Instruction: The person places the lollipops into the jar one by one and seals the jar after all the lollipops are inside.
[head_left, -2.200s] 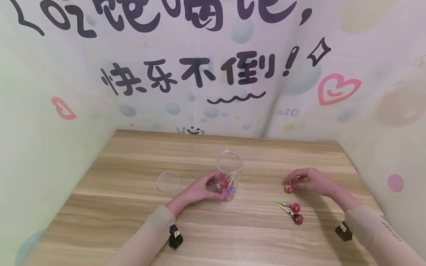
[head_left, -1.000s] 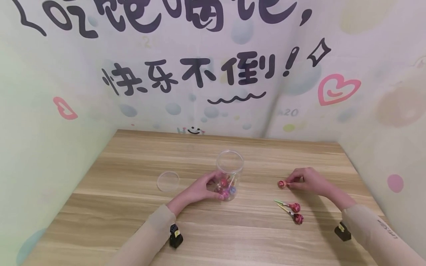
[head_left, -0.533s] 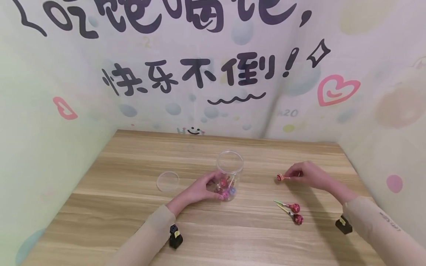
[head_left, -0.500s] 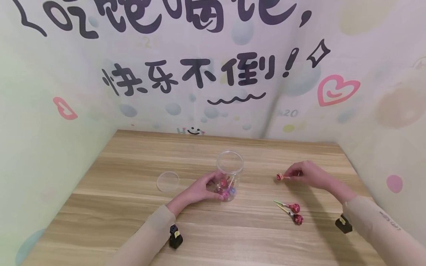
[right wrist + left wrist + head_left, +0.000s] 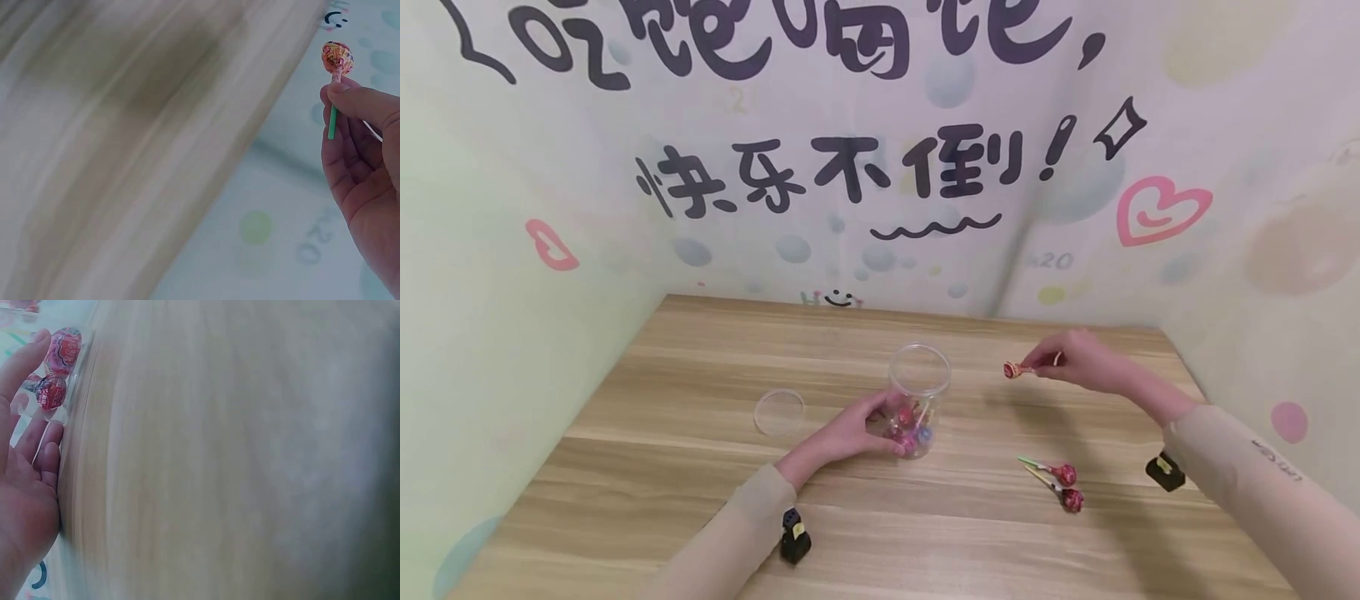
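Tabletop [image 5: 685, 483] — wood-grained; clear jar [image 5: 920, 392] upright; walls [image 5: 752, 242] — pale, printed.

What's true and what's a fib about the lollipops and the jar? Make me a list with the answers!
1. The left hand holds the clear jar. True.
2. The jar is closed. False: its lid lies apart on the table.
3. The right hand holds a lollipop in its fingers. True.
4. That lollipop's stick is blue. False: the stick is green.
5. Nothing is in the jar. False: wrapped candies are inside.
6. Two loose lollipops lie on the table. True.
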The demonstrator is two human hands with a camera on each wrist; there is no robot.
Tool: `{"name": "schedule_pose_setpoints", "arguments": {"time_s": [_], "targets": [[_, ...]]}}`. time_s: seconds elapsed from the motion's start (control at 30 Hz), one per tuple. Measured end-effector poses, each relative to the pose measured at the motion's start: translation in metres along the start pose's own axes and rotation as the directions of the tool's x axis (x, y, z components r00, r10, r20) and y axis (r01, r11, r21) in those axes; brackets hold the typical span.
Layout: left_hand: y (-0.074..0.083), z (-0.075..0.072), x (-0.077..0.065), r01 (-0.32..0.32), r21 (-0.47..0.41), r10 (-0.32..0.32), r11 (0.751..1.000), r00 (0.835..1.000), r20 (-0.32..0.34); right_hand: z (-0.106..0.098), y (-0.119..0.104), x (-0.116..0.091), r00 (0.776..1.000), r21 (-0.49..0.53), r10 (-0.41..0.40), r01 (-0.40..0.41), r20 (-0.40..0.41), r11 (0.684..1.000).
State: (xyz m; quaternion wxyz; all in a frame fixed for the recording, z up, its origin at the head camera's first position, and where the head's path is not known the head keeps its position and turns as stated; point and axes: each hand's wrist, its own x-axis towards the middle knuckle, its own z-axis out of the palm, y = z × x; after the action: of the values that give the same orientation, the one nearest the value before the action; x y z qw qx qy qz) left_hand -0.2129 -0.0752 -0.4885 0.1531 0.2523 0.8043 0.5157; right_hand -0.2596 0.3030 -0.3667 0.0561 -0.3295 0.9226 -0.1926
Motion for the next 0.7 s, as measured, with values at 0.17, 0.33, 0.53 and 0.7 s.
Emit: {"name": "schedule_pose_setpoints", "arguments": {"time_s": [0.17, 0.33, 0.53, 0.7], "targets": [[0.000, 0.000, 0.000, -0.010, 0.009, 0.010, 1.000, 1.000, 0.005, -0.016, -0.017, 0.014, 0.999, -0.025, -0.051, 0.051, -0.002, 0.998], [0.000, 0.000, 0.000, -0.006, 0.023, 0.006, 1.000, 1.000, 0.004, -0.031, -0.035, 0.026, 0.994, -0.042, -0.109, 0.109, -0.010, 0.993], [0.000, 0.000, 0.000, -0.005, 0.026, 0.005, 1.000, 1.000, 0.008, -0.050, -0.058, 0.036, 0.989, -0.032, -0.144, 0.143, -0.014, 0.989], [0.000, 0.000, 0.000, 0.001, 0.028, -0.001, 1.000, 1.000, 0.006, -0.063, -0.078, 0.045, 0.984, -0.052, -0.179, 0.178, -0.010, 0.983]]}}
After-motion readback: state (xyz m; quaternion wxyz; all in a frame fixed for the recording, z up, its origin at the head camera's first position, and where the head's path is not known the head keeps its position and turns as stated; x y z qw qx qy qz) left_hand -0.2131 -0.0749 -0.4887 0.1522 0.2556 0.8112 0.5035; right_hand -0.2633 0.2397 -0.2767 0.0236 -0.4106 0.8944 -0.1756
